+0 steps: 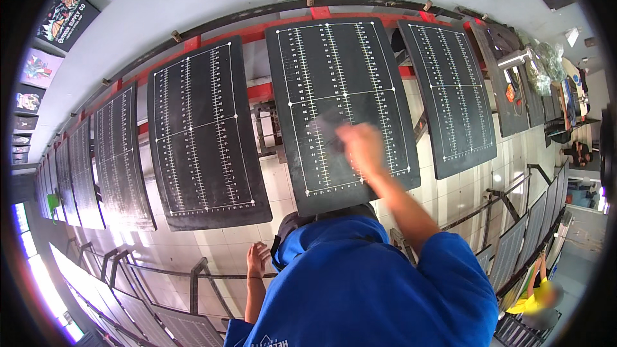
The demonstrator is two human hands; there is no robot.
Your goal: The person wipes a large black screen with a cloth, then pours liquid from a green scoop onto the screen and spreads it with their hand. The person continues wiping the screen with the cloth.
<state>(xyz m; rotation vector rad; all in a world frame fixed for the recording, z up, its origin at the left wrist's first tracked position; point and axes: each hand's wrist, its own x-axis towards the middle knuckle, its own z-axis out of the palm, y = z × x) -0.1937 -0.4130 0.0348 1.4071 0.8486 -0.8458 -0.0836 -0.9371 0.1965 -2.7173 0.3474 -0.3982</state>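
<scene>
In front of me lies a black rectangular board [361, 77], marked with a white outline and three white ruler scales. My right hand [361, 144] reaches over its near half, smeared by motion. The fingers look closed on a blurred greyish flat thing [329, 123], whose kind I cannot make out. It is at or just above the board's surface. Down at my side, beyond the board's near left corner, hangs my left hand [258, 258]. It holds nothing, and its fingers are loosely bent and somewhat apart.
Similar marked boards stand on both sides, one to the left [199, 128] and one to the right [450, 96], along a red and black metal frame [260, 92]. Clear plastic wrap [540, 71] lies far right. A person in yellow [536, 295] works at the lower right.
</scene>
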